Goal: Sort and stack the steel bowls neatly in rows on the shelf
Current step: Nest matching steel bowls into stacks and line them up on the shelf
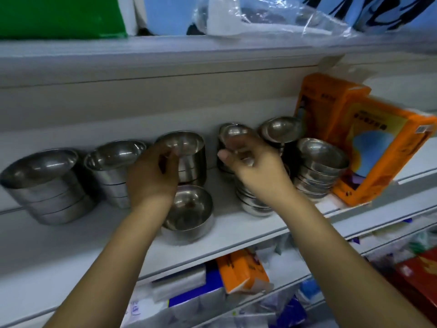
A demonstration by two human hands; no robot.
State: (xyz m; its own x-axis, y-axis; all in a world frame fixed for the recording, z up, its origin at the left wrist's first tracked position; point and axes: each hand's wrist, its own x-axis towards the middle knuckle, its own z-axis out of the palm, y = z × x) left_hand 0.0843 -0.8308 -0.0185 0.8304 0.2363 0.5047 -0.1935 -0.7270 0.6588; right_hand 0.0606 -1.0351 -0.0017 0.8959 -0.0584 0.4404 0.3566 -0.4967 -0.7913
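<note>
Steel bowls stand in stacks along a white shelf (pixel 236 235). A tall stack (pixel 47 185) is at the far left, another stack (pixel 113 166) beside it. My left hand (pixel 151 176) grips the side of a middle stack (pixel 189 155). In front of that stack sits a low pair of bowls (pixel 189 211) near the shelf edge. My right hand (pixel 255 169) holds a small steel bowl (pixel 234 136) by its rim, above a stack of shallow bowls (pixel 253 204) that it partly hides. Two more stacks (pixel 281 131) (pixel 319 166) stand to the right.
Orange tissue packs (pixel 369 147) lean at the right end of the shelf. The shelf above holds a green box (pixel 59 15) and a plastic bag (pixel 260 15). Below, the lower shelf carries packets, including an orange pack (pixel 241 271) and a red box (pixel 418 280).
</note>
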